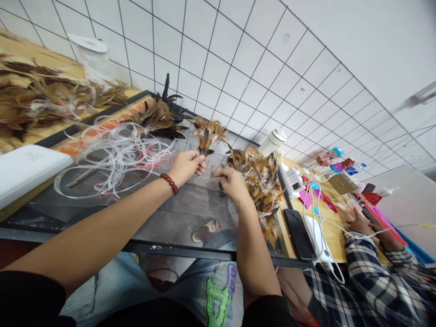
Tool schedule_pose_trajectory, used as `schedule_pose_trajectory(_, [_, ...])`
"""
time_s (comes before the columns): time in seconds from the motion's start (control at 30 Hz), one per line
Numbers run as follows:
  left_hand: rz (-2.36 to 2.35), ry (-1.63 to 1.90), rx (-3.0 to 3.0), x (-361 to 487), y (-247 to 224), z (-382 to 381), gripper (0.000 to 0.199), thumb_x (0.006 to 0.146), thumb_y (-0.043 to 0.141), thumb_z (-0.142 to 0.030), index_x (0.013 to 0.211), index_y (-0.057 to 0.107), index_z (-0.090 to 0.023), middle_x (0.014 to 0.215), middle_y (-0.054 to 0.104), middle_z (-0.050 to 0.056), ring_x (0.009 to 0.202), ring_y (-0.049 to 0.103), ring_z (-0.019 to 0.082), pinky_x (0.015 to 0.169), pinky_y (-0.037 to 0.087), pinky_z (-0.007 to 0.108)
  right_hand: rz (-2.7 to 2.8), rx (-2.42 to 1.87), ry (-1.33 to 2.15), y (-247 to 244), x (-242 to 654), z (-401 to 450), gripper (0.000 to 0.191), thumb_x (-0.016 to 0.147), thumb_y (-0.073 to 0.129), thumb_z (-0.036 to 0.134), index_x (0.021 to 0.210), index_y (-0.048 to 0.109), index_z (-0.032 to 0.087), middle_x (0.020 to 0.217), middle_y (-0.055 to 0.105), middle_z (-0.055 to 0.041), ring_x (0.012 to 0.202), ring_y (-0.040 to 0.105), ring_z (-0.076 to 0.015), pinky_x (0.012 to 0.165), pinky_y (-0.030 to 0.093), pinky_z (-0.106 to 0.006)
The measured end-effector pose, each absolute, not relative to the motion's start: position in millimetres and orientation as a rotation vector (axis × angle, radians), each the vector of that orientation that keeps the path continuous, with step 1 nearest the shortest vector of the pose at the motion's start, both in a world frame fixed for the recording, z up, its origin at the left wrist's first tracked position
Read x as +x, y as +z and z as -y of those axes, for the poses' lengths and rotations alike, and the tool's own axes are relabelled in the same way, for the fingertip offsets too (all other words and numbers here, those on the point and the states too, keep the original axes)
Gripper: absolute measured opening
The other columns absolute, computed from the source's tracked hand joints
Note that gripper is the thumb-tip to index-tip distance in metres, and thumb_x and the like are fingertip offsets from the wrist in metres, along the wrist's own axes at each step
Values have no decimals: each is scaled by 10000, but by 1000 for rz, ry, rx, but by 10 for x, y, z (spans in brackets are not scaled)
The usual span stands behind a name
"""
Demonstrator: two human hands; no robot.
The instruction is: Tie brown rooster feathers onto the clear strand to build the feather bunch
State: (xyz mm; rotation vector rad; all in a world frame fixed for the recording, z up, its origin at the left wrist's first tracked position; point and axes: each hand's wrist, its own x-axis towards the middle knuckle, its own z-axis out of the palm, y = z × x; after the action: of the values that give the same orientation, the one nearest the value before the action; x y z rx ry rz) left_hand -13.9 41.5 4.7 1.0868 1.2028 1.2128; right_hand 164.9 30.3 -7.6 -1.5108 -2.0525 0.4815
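Observation:
My left hand (189, 167), with a red bead bracelet (169, 183) at the wrist, pinches the lower end of a small brown feather bunch (208, 131) that points away from me. Close by on the right, my right hand (232, 182) is closed, its thumb and finger together over something small and feathery that I cannot make out. A large pile of brown feathers (260, 181) lies just right of it. Left of my hands is a tangle of clear plastic strips (119, 154) with pink threads. Behind it rests a brown and black feather bunch (158, 116).
A white box (30, 170) and more feathers (61, 100) are at the left. On the right are a white bottle (273, 140), a black phone (299, 234), a power strip (292, 179) and cables. A person in a plaid sleeve (366, 261) sits at the far right.

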Motion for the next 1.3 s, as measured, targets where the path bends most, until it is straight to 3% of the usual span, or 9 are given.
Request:
schedule_pose_trajectory(0.1, [-1191, 1220, 977, -133, 119, -387, 244, 862, 557, -132, 618, 565, -140, 605, 627, 28, 474, 566, 90, 487, 461, 207, 2323, -1686, 263, -54, 1643, -239, 143, 789, 580, 142, 814, 702, 214, 946, 676, -85, 920, 613, -232, 813, 443, -332])
schedule_pose_trajectory(0.23, [-1154, 1203, 923, -131, 130, -366, 230, 863, 566, -125, 634, 583, -120, 601, 630, 31, 475, 563, 83, 475, 468, 197, 2275, -1739, 229, -76, 1556, -244, 121, 824, 531, 156, 803, 644, 194, 948, 653, -90, 917, 596, -216, 816, 443, -319])
schedule_pose_trajectory(0.47, [-1087, 1207, 900, -113, 44, -401, 198, 857, 576, -114, 662, 611, -112, 632, 670, 49, 525, 604, 95, 529, 489, 208, 1250, -1277, 1101, -10, 1536, -321, 104, 809, 558, 255, 736, 511, 199, 633, 537, 47, 524, 479, -82, 527, 396, -198])
schedule_pose_trajectory(0.67, [-918, 1067, 858, -104, 0, -356, 148, 786, 696, -170, 669, 632, -105, 815, 725, 105, 735, 682, 153, 717, 548, 296, 896, -1018, 1519, 49, 1489, -280, 168, 724, 688, 214, 694, 527, 179, 595, 539, 53, 504, 478, -50, 493, 410, -158])
schedule_pose_trajectory(0.77, [-842, 990, 894, -81, -29, -341, 159, 748, 738, -187, 658, 641, -99, 754, 709, 96, 702, 675, 160, 702, 545, 304, 870, -1001, 1572, 30, 1454, -280, 168, 730, 685, 196, 685, 524, 177, 590, 542, 47, 503, 475, -48, 491, 420, -154])
schedule_pose_trajectory(0.9, [-912, 1042, 869, -66, -26, -359, 197, 778, 680, -104, 591, 622, -91, 586, 633, 50, 525, 591, 101, 599, 515, 246, 910, -1050, 1509, -13, 1443, -289, 165, 658, 699, 187, 748, 561, 178, 659, 579, 34, 566, 522, -67, 537, 449, -181])
schedule_pose_trajectory(1.07, [-950, 1100, 711, -57, -1, -375, 179, 767, 639, -12, 607, 623, -91, 614, 640, 50, 581, 620, 100, 651, 548, 241, 1191, -1180, 1222, -74, 1411, -277, 410, 524, 782, 211, 891, 600, 198, 800, 583, 36, 630, 512, -79, 574, 434, -210])
schedule_pose_trajectory(1.23, [-951, 1035, 779, -45, 3, -327, 214, 790, 616, -31, 588, 594, -99, 572, 631, 43, 511, 602, 102, 591, 542, 241, 1469, -1218, 783, -80, 1365, -243, 180, 662, 703, 330, 757, 629, 196, 730, 589, 15, 658, 498, -110, 650, 440, -246])
schedule_pose_trajectory(1.3, [-937, 985, 797, -61, -7, -323, 184, 807, 642, -95, 625, 610, -98, 620, 669, 69, 527, 626, 114, 573, 540, 236, 1397, -1211, 812, -56, 1386, -249, 179, 691, 674, 359, 709, 605, 194, 657, 572, 26, 613, 485, -107, 620, 422, -245])
